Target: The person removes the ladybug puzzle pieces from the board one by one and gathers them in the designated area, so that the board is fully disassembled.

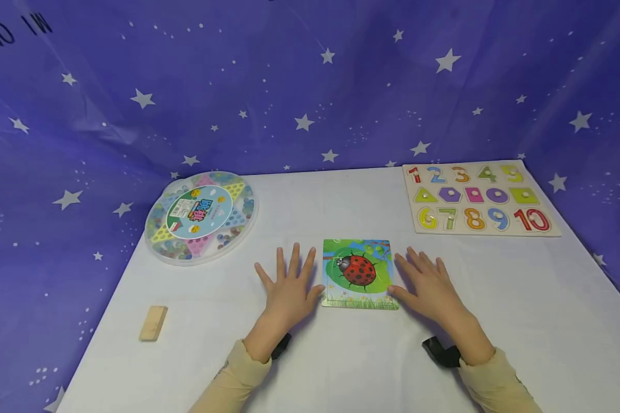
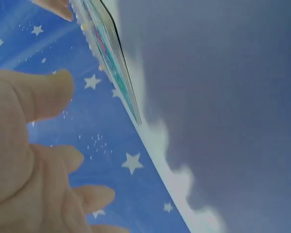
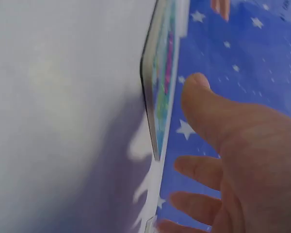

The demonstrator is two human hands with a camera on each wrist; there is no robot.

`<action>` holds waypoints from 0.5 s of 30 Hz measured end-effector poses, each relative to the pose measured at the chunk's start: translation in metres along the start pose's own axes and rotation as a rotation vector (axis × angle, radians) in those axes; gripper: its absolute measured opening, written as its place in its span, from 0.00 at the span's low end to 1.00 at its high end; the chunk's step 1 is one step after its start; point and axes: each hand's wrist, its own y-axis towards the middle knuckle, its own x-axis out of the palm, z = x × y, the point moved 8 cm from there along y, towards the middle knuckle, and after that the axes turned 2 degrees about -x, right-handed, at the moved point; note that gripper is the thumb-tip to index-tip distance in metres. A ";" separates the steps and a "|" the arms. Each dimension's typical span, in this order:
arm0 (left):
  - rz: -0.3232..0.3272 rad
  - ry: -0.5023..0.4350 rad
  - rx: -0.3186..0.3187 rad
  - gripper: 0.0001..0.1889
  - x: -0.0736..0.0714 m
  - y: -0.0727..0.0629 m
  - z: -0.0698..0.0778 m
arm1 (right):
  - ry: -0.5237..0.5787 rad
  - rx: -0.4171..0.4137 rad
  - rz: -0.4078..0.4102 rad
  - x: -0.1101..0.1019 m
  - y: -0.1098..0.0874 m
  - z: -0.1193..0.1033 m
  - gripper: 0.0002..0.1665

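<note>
1. At the near left, a wooden block [image 1: 153,323] lies flat on the white tabletop [image 1: 299,212], well apart from the hands; it seems simply set aside.
2. Beyond it, at the far left, a round, clear-lidded Chinese checkers set [image 1: 201,218] lies flat with its marbles inside, near the purple star-printed backdrop [image 1: 268,143], presumably to leave room in the middle.
3. The left hand [image 1: 287,292] has its fingers widely spread and grips nothing. Its thumb tip is right at the puzzle's left edge; whether it touches, I cannot tell.
4. The ladybird jigsaw puzzle [image 1: 359,274] lies flat in the middle, between the two hands, picture side up, its ladybird's head towards the left. That central place probably puts it within easy reach of both hands.
5. The right hand [image 1: 434,287] is also extended and has hold of nothing. Its thumb overlaps the puzzle's right edge in the head view, yet looks apart from it in the wrist view, so the hand likely hovers.
6. At the far right, a number-and-shape peg board [image 1: 480,198] lies flat, knobs upward, which likely makes its pieces easy to pinch.
</note>
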 end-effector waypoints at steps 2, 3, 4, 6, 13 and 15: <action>-0.046 0.014 0.066 0.38 0.004 0.006 0.010 | -0.004 -0.013 -0.041 0.003 0.007 -0.003 0.41; -0.071 0.017 0.101 0.38 0.005 0.010 0.015 | -0.009 -0.020 -0.060 0.005 0.012 -0.004 0.41; -0.098 0.028 0.134 0.38 0.007 0.014 0.021 | -0.015 -0.027 -0.078 0.007 0.017 -0.005 0.41; -0.149 0.048 0.195 0.38 0.012 0.022 0.033 | -0.026 -0.046 -0.104 0.010 0.028 -0.008 0.41; -0.351 0.137 0.245 0.36 0.035 0.042 0.067 | 0.021 -0.130 -0.160 0.017 0.059 -0.012 0.47; -0.401 0.167 0.231 0.35 0.038 0.043 0.071 | 0.048 -0.134 -0.163 0.017 0.062 -0.011 0.47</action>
